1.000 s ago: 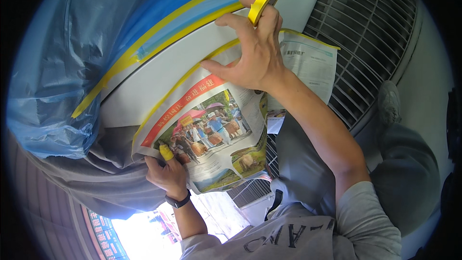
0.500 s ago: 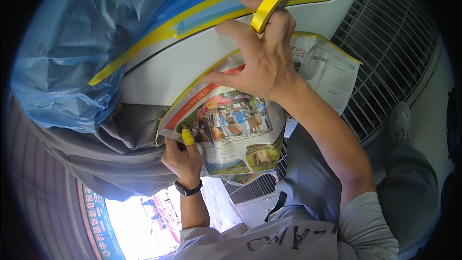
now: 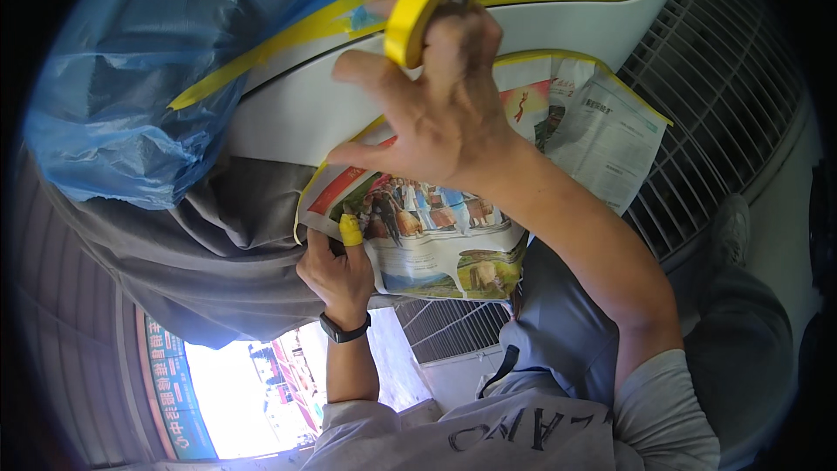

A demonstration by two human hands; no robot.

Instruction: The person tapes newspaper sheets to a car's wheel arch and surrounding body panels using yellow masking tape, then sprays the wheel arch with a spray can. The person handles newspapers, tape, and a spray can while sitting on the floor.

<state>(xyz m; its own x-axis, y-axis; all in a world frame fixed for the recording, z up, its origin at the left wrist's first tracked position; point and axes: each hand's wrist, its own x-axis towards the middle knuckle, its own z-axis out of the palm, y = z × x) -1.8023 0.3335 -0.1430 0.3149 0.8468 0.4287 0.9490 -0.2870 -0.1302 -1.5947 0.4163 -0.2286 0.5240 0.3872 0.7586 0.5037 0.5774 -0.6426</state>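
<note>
Newspaper (image 3: 423,259) edged in yellow tape (image 3: 364,133) lies along the lower side of the white panel (image 3: 279,126), in front of you. Your left hand (image 3: 338,277) seems to pinch its left corner, one finger wrapped in yellow; your right hand (image 3: 449,113) is spread, thumb at the taped edge, with the tape roll (image 3: 408,22) looped over its fingers. You appear to be lining that edge up with the panel; the next move likely calls for pressing it flat without creasing. I can make out no container near your hands.

The tape roll (image 3: 415,16) is yellow, the newspaper (image 3: 432,259) multicoloured, the film (image 3: 113,126) blue, the panel (image 3: 288,122) white.
</note>
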